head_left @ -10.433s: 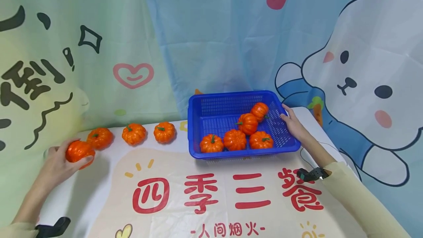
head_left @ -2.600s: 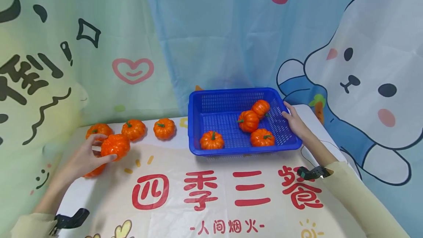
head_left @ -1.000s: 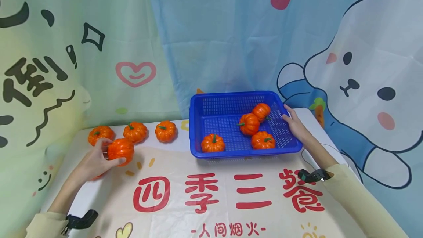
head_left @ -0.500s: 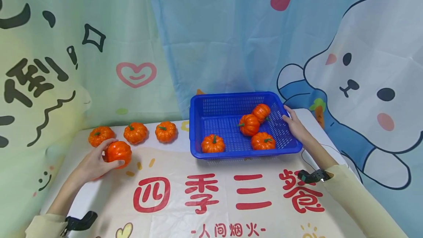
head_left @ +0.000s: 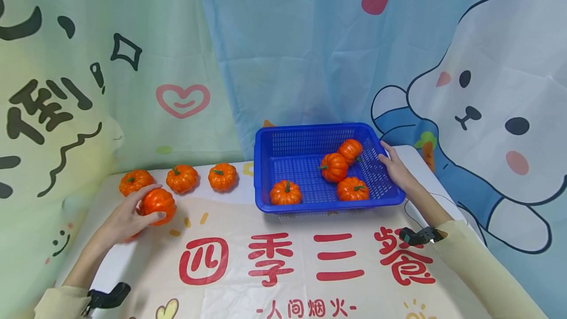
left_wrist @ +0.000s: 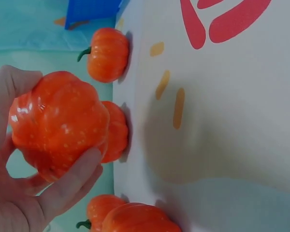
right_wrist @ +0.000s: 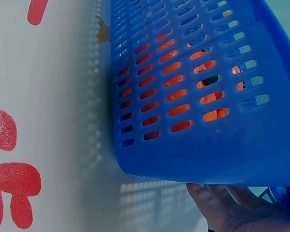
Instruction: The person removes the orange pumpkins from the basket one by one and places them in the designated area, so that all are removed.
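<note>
The left hand [head_left: 130, 218] grips one pumpkin [head_left: 160, 205], mostly hiding another pumpkin [left_wrist: 141, 220]. The right hand [head_left: 397, 167] touches the basket [head_left: 328, 206], its grip unclear.

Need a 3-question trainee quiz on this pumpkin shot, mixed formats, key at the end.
1. Multiple choice: how many pumpkins lie in the blue basket?
a) two
b) four
c) six

2. True or false: the left hand is holding a pumpkin directly over the basket.

3. Fill in the blank: in the head view, the right hand is at the ____ end of the basket.

Key
1. b) four.
2. False: the held pumpkin is well to the left of the basket.
3. right.
</note>
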